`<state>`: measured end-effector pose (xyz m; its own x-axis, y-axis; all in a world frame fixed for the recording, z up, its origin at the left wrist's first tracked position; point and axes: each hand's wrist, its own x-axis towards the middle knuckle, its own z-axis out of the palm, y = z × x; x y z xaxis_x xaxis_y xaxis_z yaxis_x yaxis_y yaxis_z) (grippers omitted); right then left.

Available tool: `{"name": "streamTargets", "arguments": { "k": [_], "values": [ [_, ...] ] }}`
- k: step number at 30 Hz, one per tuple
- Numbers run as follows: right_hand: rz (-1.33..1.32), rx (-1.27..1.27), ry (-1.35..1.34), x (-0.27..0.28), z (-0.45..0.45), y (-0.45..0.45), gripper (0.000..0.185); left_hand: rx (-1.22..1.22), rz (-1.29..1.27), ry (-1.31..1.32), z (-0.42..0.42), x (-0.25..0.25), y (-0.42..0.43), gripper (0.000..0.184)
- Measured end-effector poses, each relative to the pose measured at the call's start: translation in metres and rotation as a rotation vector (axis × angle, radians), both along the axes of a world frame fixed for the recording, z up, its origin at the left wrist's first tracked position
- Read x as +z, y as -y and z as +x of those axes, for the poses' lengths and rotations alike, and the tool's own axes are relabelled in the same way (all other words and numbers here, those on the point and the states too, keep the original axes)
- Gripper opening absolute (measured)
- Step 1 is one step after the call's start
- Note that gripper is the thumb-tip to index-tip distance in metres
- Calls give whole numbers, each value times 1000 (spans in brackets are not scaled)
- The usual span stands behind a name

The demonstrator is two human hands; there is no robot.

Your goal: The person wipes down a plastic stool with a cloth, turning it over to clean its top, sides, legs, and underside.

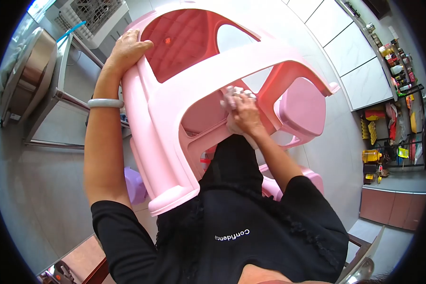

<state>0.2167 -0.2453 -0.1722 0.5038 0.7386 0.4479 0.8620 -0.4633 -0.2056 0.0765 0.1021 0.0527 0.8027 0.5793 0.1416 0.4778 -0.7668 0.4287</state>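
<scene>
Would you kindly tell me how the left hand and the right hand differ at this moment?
The left hand rests on the edge of the pink chair, while the right hand grips what looks like a whitish cloth, blurred here. The left arm wears a pale bangle; the right arm shows none. Both hands are ungloved.

Your view is brightly lit, washing the floor (291, 35) nearly white toward one o'clock and glossing the pink chair (142, 123), while your right hand (245, 111) smears near the dial's centre and fisheye distortion bends the blackened edges.
</scene>
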Motion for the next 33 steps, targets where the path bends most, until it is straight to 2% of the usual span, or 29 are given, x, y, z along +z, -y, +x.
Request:
{"name": "streamTargets", "arguments": {
  "k": [2, 6, 8, 9, 12, 14, 17, 19, 20, 21, 23, 25, 27, 30, 33],
  "values": [
    [-61, 54, -80, -10, 1, -21, 39, 14, 26, 47, 5, -15, -14, 72],
    [-287, 32, -384, 2, 39, -92, 33, -3, 26, -6, 1, 0, -2, 73],
    [156, 205, -226, -27, 72, -122, 36, -15, 64, 31, 1, -14, -15, 72],
    [108, 192, 168, -21, 81, -141, 40, -15, 52, 17, -2, -7, -8, 71],
    [215, 131, 392, 51, 55, -152, 49, 23, 47, 55, -11, -3, 5, 71],
    [186, 23, 493, 43, 54, -165, 51, 11, 53, 85, -15, -10, 1, 72],
    [320, 218, -232, 5, 44, -178, 54, -1, 69, 73, -17, -5, 8, 73],
    [284, 133, -237, -17, 26, -187, 54, 7, 93, 38, -16, -6, 9, 73],
    [211, -23, -3, -24, 10, -192, 51, 10, 100, 17, -15, -5, 10, 74],
    [131, -62, -218, -2, -4, -195, 41, 5, 87, 2, -15, -2, 11, 74],
    [348, 272, -666, -15, -6, -221, 37, -7, 64, -24, -15, 3, 13, 75],
    [473, 424, -904, -8, -7, -238, 38, 12, 65, -22, -18, -3, 10, 76],
    [470, 361, -620, 0, -5, -254, 44, 37, 37, -22, -21, -2, 11, 77],
    [644, 260, -353, 53, 9, -280, 46, 29, 37, -17, -26, -3, 11, 78],
    [846, 327, -203, 108, 35, -291, 40, 17, 42, -25, -27, -3, 9, 79]
  ]
}}
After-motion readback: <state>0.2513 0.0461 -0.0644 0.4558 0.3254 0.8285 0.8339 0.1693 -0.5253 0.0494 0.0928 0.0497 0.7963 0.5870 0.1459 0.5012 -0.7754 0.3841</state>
